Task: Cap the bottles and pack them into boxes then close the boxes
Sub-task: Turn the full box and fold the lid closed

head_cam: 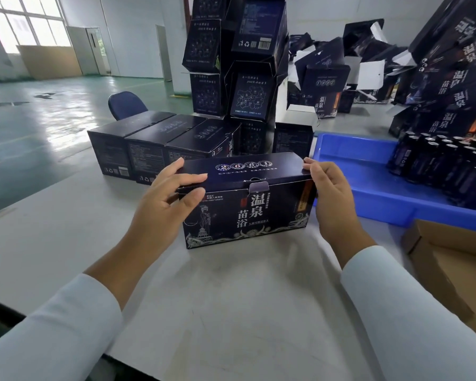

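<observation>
A dark blue printed box (248, 213) stands on the white table in front of me, its lid folded down and a small tab showing at the front edge. My left hand (173, 199) grips the box's left end, fingers over the lid and thumb on the front. My right hand (333, 196) holds the right end, fingers curled over the top corner. Several dark bottles (451, 166) with light caps stand in a blue tray (368, 188) at the right.
Three shut dark boxes (160, 144) lie in a row behind the one I hold. Tall stacks of open boxes (237, 64) rise at the back and right. A brown carton (456, 265) sits at the right edge. A blue chair (125, 104) stands beyond the table.
</observation>
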